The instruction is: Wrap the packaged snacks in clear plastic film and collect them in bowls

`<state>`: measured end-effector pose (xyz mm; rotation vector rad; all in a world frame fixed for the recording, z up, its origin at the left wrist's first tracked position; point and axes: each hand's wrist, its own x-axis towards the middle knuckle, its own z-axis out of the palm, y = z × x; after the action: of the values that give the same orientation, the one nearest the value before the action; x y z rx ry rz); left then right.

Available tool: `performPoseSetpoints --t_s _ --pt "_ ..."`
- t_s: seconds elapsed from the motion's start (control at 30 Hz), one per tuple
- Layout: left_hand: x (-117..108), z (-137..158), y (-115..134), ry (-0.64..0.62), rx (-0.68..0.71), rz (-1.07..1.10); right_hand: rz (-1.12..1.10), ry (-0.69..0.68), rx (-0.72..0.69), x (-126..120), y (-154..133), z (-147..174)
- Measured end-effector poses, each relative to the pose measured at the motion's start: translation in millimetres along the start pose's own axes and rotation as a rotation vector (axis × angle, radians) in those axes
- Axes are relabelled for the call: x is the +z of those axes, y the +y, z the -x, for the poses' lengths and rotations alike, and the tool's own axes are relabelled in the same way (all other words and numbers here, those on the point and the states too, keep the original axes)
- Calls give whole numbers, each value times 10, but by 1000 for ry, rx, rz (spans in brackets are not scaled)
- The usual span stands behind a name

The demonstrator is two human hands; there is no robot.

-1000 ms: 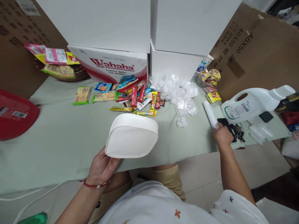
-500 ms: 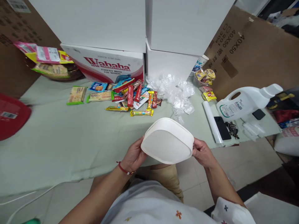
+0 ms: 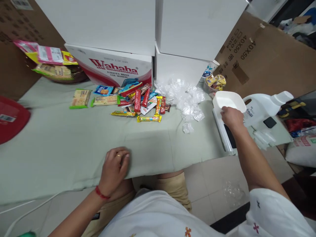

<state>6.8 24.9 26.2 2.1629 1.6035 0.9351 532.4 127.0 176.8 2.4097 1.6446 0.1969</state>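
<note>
My right hand is closed on the near wall of a white plastic bowl with rounded corners. The bowl faces upward at the right of the table, over the white roll and partly in front of the white detergent jug. My left hand, with a ring and a red cord bracelet, rests at the table's front edge with its fingers curled in and nothing visible in them. Beyond it lies a pile of wrapped snack bars, and right of the pile sits crumpled clear plastic wrap.
White cartons stand along the back. A basket of packaged snacks is at the back left, a red object at the left edge. A small tub of sweets, a phone and a black square item are on the right.
The bowl was held in both hands at the front; my right hand has carried it right and turned it opening-up. My left hand let go and moved left onto the table edge.
</note>
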Motion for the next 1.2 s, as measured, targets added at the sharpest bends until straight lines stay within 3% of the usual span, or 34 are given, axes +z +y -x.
performPoseSetpoints --t_s 0.1,0.27,0.47,0.53,0.67,0.8,0.93,1.03,1.1,1.2 --pt "-101 125 -189 35 56 -184 -6 -119 -79 16 -321 -403" --pt "-89 261 -282 55 109 -276 -66 -104 -192 137 -777 -726" --pt "-59 270 -175 92 45 -213 -113 -82 -165 342 -821 -848" --pt "-116 231 -168 103 -21 -123 -156 -4 -125 415 -760 -768" --pt "-318 73 -278 169 -196 26 -415 423 -151 610 -747 -223" --pt "-502 -249 -552 334 -377 32 -673 416 -437 897 -1014 790" --pt "-608 -806 -931 577 -593 8 -754 359 -645 1189 -1339 1684" --pt "-688 -1301 -1235 629 -693 -50 -724 376 -631 1358 -1447 2008" --pt "-756 -1617 -1442 582 -731 -114 -672 433 -608 1445 -1464 2085" --pt "-869 -2045 -1757 449 -681 -210 -618 516 -585 1524 -1480 2110"
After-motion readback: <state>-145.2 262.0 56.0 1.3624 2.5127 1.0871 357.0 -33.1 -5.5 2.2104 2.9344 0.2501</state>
